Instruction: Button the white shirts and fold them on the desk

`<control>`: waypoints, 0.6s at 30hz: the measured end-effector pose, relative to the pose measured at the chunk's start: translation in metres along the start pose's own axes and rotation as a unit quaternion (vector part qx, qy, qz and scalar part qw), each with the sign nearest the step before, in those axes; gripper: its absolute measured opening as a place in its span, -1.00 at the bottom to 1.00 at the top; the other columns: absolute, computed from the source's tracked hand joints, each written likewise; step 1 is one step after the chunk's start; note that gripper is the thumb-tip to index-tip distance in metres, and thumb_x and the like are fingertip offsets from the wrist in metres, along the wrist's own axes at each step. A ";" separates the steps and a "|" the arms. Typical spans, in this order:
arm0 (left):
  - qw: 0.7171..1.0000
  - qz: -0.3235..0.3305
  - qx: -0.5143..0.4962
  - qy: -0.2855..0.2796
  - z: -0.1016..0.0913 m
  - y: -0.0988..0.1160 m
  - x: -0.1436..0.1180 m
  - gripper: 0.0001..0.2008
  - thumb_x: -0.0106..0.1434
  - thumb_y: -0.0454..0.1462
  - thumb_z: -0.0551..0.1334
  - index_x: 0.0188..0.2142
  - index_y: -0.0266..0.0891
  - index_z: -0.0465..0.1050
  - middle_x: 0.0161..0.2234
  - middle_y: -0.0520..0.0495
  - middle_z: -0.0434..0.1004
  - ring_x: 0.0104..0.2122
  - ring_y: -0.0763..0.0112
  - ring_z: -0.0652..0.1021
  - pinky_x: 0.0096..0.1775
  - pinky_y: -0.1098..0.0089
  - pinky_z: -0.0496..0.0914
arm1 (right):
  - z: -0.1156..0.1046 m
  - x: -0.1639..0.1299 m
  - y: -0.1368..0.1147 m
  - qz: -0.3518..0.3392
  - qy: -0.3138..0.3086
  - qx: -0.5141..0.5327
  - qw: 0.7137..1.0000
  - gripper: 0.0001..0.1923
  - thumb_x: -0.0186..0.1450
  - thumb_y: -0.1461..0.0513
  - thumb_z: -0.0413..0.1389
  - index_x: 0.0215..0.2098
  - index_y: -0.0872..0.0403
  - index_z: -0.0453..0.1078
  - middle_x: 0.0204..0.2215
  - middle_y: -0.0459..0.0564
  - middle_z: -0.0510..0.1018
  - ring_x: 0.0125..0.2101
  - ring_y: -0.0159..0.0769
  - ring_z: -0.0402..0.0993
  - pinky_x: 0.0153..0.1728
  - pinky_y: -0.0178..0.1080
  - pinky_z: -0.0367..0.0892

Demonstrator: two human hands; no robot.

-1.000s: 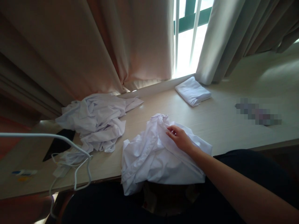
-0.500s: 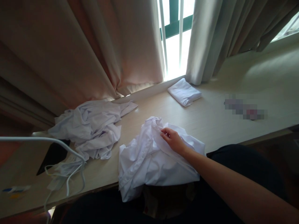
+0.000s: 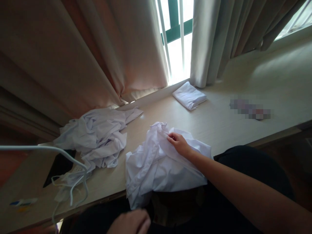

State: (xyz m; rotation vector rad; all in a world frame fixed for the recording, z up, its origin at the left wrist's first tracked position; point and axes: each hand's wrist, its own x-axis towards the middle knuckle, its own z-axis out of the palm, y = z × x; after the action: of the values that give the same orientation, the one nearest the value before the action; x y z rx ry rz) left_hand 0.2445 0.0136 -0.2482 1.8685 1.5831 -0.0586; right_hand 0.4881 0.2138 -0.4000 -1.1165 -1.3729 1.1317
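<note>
A rumpled white shirt (image 3: 156,169) lies at the front of the tabletop, its lower part hanging over the edge toward my lap. My right hand (image 3: 179,143) is closed on the shirt's cloth just below the collar, with thumb and fingertips pinched together. Low in the view, my left hand (image 3: 130,222) is beneath the shirt's hanging corner and apart from it. Only the back of that hand shows, slightly blurred, and its fingers cannot be made out.
A heap of white garments (image 3: 97,136) lies to the left, partly over a dark flat object (image 3: 59,165). White cables (image 3: 80,167) run in front of it. A folded white garment (image 3: 189,96) rests near the window. Farther right is a pixelated item (image 3: 250,109). Curtains (image 3: 136,48) hang behind.
My left hand has come into view at the bottom. The right hand keeps its pinch on the shirt, almost still. The view has shifted slightly.
</note>
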 end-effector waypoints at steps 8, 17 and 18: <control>0.959 0.040 0.046 0.276 -0.010 0.003 0.193 -0.79 0.32 -0.15 0.16 -0.12 -0.16 0.43 -0.15 -0.17 0.53 -0.18 0.21 0.53 -0.15 0.32 0.32 | -0.002 -0.001 0.005 0.019 0.009 0.033 0.999 -0.70 0.27 0.02 0.10 -0.33 0.08 0.44 -0.42 -0.08 0.49 -0.37 -0.31 0.36 -0.33 -0.29 0.30; 0.965 -0.018 -0.011 0.263 0.009 -0.015 0.240 -0.77 0.30 -0.08 0.18 -0.28 -0.18 0.46 -0.37 -0.10 0.56 -0.36 0.28 0.52 -0.29 0.38 0.27 | -0.001 -0.001 0.010 0.036 -0.004 0.038 0.999 -0.73 0.23 0.03 0.13 -0.35 0.08 0.44 -0.44 -0.11 0.50 -0.38 -0.32 0.39 -0.32 -0.29 0.31; 0.958 0.005 -0.045 0.284 0.007 -0.017 0.235 -0.75 0.30 -0.07 0.18 -0.31 -0.19 0.45 -0.39 -0.07 0.55 -0.37 0.31 0.50 -0.29 0.40 0.28 | -0.001 -0.002 0.009 0.038 -0.002 0.037 0.999 -0.72 0.23 0.03 0.13 -0.35 0.08 0.44 -0.43 -0.10 0.51 -0.38 -0.31 0.40 -0.31 -0.28 0.32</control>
State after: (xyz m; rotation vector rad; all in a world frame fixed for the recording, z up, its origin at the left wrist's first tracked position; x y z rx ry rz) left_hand 0.2932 0.2123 -0.3663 1.9214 1.9048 0.5960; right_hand 0.4894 0.2133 -0.4095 -1.1211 -1.2904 1.2313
